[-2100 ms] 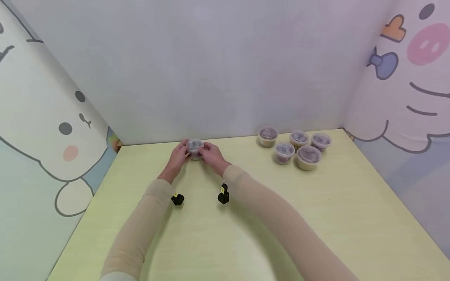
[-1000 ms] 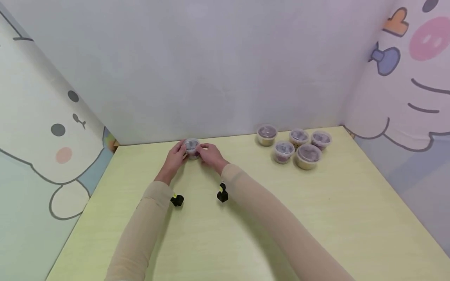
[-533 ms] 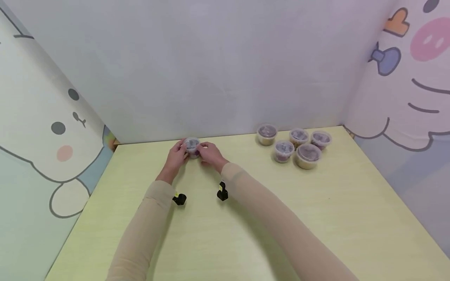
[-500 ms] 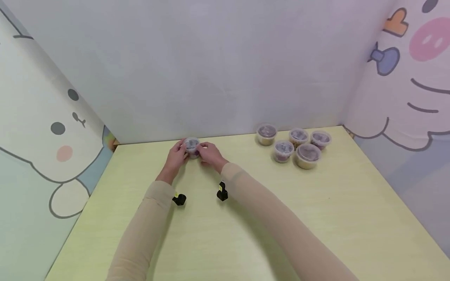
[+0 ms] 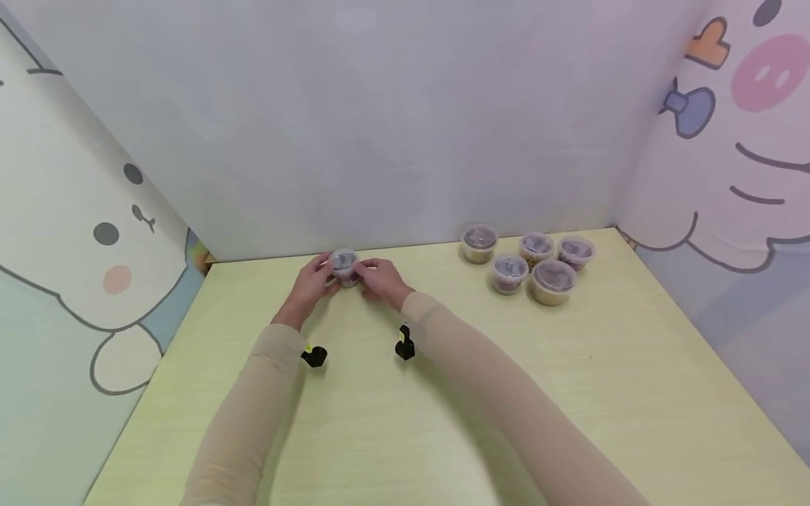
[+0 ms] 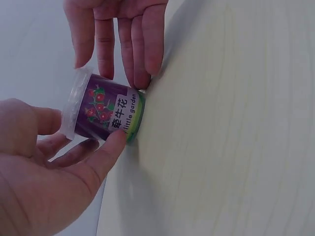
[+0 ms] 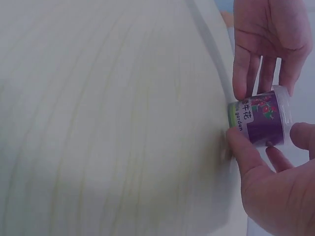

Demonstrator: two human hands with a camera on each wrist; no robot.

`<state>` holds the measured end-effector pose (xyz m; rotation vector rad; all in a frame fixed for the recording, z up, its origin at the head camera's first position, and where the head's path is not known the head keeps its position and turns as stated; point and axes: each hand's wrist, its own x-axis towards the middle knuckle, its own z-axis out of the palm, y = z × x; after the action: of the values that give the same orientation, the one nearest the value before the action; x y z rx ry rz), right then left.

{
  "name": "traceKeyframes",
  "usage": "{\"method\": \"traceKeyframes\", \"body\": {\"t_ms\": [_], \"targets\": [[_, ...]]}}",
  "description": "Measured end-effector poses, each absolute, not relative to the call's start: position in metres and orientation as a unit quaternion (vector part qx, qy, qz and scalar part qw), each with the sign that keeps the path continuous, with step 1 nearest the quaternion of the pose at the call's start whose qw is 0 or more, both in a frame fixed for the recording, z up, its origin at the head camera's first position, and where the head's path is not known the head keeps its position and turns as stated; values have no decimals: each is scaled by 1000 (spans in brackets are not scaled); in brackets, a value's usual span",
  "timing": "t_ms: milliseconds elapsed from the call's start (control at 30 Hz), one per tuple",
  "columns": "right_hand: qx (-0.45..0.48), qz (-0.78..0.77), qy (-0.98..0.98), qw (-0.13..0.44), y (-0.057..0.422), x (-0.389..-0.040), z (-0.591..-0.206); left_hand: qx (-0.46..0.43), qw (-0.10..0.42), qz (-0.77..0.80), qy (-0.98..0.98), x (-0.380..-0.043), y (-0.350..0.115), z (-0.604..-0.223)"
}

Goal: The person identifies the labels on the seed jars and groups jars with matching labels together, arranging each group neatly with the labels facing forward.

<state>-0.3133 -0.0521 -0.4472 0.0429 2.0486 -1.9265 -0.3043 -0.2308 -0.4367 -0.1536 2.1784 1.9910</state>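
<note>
In the head view a small plastic cup (image 5: 345, 275) with a clear lid stands upright near the table's back edge, between both hands. Its purple label, seen in the left wrist view, carries red flowers and the words "little garden" on the cup (image 6: 101, 105). The left hand (image 5: 310, 287) holds its left side, thumb low on the label and index finger by the lid. From the other side the right hand (image 5: 383, 282) grips it, thumb near the base in the right wrist view. The cup's base is at the tabletop (image 7: 123, 123).
Several similar lidded cups stand grouped at the back right, among them a wide beige tub (image 5: 553, 282), a small purple cup (image 5: 509, 274) and another beige tub (image 5: 479, 244). A pale wall (image 5: 405, 126) rises behind the table; printed cartoon panels flank it.
The cup and both hands have shifted slightly to the left over the two seconds, while the view also moved a little. Both hands keep hold of the cup; the other cups stay put.
</note>
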Motion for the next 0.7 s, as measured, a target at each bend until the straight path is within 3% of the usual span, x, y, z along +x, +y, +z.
{"method": "traceKeyframes", "body": {"t_ms": [333,533,700], "targets": [[-26,-646,733,211,-29,-315,-445,-17,99,653,750,-306,-245,-438],[-78,-585,761,269,-8,-318,-432,-46,133,599,788,-300,-254,-431],[-126,-514,805,266,13,-321,-414,-49,176,519,835,-295,-254,-422]]}}
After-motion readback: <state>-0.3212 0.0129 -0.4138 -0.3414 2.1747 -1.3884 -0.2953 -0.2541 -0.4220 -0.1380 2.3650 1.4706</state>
